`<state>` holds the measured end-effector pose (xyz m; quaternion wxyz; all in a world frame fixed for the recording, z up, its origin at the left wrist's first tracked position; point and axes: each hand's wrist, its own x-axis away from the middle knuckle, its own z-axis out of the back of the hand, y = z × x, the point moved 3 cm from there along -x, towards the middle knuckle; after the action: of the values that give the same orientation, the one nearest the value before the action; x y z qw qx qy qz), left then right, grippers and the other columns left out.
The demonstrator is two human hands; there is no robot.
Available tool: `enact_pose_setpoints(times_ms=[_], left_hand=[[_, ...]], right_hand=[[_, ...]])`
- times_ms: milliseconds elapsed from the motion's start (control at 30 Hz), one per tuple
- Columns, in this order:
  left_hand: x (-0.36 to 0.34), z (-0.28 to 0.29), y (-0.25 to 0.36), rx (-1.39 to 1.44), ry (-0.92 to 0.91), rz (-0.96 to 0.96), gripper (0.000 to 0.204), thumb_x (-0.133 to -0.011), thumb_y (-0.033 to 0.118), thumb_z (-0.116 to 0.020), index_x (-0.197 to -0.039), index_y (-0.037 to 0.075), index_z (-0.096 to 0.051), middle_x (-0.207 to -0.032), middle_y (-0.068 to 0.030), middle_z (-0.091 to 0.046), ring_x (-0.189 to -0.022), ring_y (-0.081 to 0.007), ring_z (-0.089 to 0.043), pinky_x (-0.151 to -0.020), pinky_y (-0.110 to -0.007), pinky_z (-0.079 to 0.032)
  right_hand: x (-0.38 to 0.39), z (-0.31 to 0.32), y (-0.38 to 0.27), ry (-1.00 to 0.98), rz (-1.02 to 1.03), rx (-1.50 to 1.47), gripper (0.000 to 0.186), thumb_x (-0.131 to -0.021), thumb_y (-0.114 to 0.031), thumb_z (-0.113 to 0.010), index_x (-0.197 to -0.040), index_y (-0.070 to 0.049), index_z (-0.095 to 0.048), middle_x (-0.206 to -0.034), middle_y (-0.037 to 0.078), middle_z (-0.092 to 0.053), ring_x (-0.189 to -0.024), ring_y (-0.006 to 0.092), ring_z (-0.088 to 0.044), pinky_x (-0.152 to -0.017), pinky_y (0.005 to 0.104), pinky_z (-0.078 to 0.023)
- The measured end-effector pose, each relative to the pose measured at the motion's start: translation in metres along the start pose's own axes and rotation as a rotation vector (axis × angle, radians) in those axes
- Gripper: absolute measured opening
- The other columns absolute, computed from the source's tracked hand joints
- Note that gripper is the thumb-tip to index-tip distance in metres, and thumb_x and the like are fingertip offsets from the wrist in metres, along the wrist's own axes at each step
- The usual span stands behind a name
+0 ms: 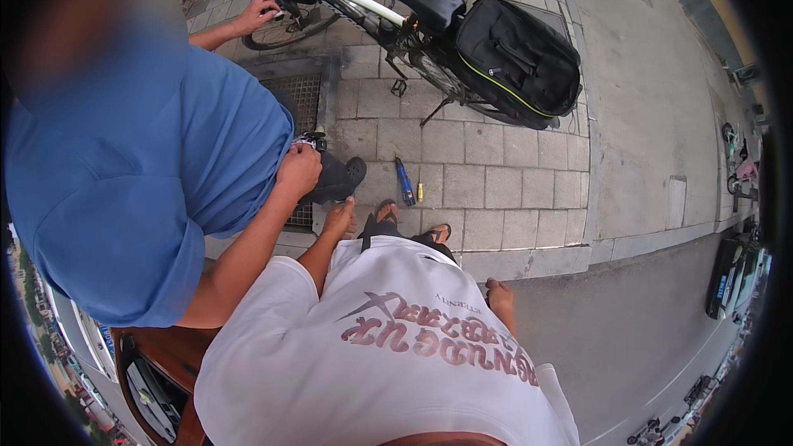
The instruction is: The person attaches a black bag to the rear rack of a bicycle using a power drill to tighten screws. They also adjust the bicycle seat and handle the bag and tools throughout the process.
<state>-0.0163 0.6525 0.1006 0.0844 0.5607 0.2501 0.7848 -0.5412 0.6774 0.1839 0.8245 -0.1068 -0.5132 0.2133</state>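
My left hand (338, 220) is low in front of me, fingers curled in and thumb uppermost; whatever it may hold is too small to make out. Down at my right side hangs my right hand (499, 294), its fingers mostly hidden. Close by on the left stands a person in a blue shirt (223, 107). That person's near hand (299, 170) holds a small silver-and-black object (311, 141), kind unclear; the far hand (259, 13) is at the bicycle's handlebar. On the paving ahead lie a long blue-and-black tool (404, 181) and a small yellow-handled tool (420, 192).
Ahead, a white-and-black bicycle (363, 0) stands with a black bag (519, 58) behind its black saddle (425, 5). A metal grate (296, 99) lies by the person. A kerb (607, 249) borders the road on the right. A reddish-brown car (132, 355) is behind, left.
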Motion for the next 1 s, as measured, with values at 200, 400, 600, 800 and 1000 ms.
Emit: enact_pose_setpoints(times_ms=[200,400,600,800,1000], left_hand=[[-0.01,0.055,-0.101,-0.288,0.133,0.133,0.078,-0.093,0.079,-0.053,-0.095,0.004,-0.075,-0.087,-0.0111,-0.074,-0.075,-0.0215,-0.072,-0.072,-0.041,-0.057],[0.045,0.088,-0.122,-0.241,0.154,0.19,0.076,-0.094,0.079,-0.052,-0.099,0.007,-0.075,-0.087,-0.0086,-0.072,-0.073,-0.021,-0.067,-0.072,-0.043,-0.054],[0.065,0.077,-0.108,0.028,0.164,0.1,0.071,-0.095,0.079,-0.051,-0.099,0.011,-0.073,-0.085,-0.0045,-0.066,-0.071,-0.0203,-0.059,-0.069,-0.044,-0.048],[0.067,0.03,-0.089,-0.072,0.137,-0.061,0.075,-0.096,0.077,-0.053,-0.108,0.005,-0.073,-0.093,-0.007,-0.073,-0.07,-0.0204,-0.059,-0.064,-0.043,-0.047],[0.08,-0.033,-0.061,-0.013,0.129,-0.127,0.076,-0.098,0.072,-0.054,-0.111,0.0,-0.073,-0.099,-0.0138,-0.075,-0.081,-0.0222,-0.069,-0.068,-0.041,-0.052]], right_hand=[[0.017,-0.029,-0.021,0.044,0.046,-0.017,0.032,-0.093,-0.029,-0.072,-0.106,0.001,-0.072,-0.075,0.007,-0.065,-0.054,0.0161,-0.059,-0.047,0.0336,-0.046],[-0.01,-0.046,-0.018,-0.005,0.21,0.08,0.037,-0.093,-0.028,-0.073,-0.111,0.004,-0.072,-0.083,0.01,-0.07,-0.058,0.0189,-0.064,-0.053,0.0344,-0.053],[-0.052,-0.027,0.007,-0.055,0.215,0.148,0.034,-0.094,-0.025,-0.072,-0.112,0.003,-0.071,-0.081,0.01,-0.069,-0.058,0.0184,-0.065,-0.051,0.035,-0.052],[-0.071,0.036,0.055,0.006,0.003,-0.069,0.034,-0.094,-0.024,-0.07,-0.116,0.003,-0.07,-0.085,0.011,-0.071,-0.064,0.0208,-0.068,-0.054,0.036,-0.054],[-0.108,0.078,0.123,-0.028,-0.016,-0.001,0.035,-0.093,-0.026,-0.069,-0.112,0.003,-0.071,-0.091,0.016,-0.071,-0.073,0.0249,-0.068,-0.061,0.0396,-0.054]])
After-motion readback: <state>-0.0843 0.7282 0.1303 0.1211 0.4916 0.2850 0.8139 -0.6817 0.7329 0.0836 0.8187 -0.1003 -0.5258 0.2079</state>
